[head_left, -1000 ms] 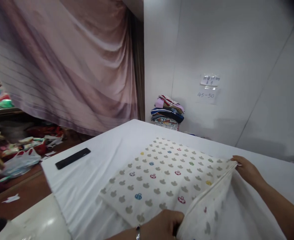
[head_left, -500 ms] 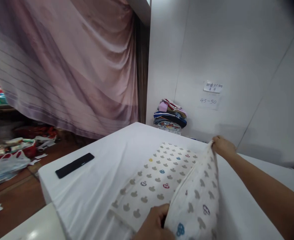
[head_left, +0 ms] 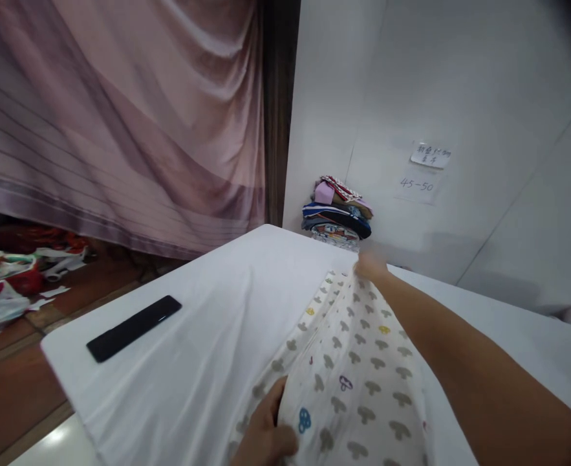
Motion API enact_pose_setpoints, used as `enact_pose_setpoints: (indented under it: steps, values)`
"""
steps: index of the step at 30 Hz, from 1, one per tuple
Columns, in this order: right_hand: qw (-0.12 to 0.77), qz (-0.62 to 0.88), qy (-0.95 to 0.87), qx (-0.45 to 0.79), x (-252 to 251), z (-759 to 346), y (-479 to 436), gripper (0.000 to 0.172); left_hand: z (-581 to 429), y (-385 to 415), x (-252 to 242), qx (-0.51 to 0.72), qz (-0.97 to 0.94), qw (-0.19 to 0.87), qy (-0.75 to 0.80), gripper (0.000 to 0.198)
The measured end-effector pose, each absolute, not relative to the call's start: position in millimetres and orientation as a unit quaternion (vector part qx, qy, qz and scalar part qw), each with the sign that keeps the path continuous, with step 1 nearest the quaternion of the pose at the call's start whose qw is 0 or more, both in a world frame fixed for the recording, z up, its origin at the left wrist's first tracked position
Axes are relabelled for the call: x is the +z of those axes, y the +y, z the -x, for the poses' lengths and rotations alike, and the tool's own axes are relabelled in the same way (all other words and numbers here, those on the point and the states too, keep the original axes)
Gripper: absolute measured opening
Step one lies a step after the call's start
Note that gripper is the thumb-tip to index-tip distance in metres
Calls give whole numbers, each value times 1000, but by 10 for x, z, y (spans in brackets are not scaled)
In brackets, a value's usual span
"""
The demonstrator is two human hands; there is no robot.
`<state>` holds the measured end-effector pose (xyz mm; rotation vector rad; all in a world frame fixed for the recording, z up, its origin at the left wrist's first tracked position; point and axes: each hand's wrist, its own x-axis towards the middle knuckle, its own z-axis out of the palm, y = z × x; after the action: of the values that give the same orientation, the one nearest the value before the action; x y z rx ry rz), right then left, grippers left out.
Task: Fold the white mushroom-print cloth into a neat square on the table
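Observation:
A white cloth printed with grey and coloured mouse-head shapes [head_left: 353, 382] lies on a table under a white sheet [head_left: 207, 336]. My right hand [head_left: 370, 266], blurred by motion, pinches the cloth's far corner and carries it leftward over the rest. My left hand [head_left: 266, 433] grips the near edge of the cloth at the bottom of the view, fingers curled round the fold.
A black flat remote-like bar [head_left: 134, 327] lies on the sheet at the left. A stack of folded clothes [head_left: 337, 217] sits at the far table edge against the white wall. A pink curtain [head_left: 120, 116] hangs at the left, with bags and clutter [head_left: 4, 285] on the floor.
My right hand has swung the cloth's right corner up and across to the left, folding the cloth over itself. My left hand kept its grip on the near edge.

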<state>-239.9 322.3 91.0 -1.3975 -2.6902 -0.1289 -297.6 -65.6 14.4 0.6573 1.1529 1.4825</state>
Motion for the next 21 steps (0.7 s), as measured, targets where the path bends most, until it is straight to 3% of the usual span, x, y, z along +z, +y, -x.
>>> enact_pose_setpoints:
  steps: [3,10,21]
  values:
    - [60,478,-876,-14,806,2606,3297,27,3100,-722,221,599,-312,472,567,69]
    - [69,492,-867,44,483,2980,3402,28,3252,-744,371,382,-368,361,767,64]
    - [114,457,-872,135,180,2979,3480,38,3307,-671,341,395,-382,379,744,39]
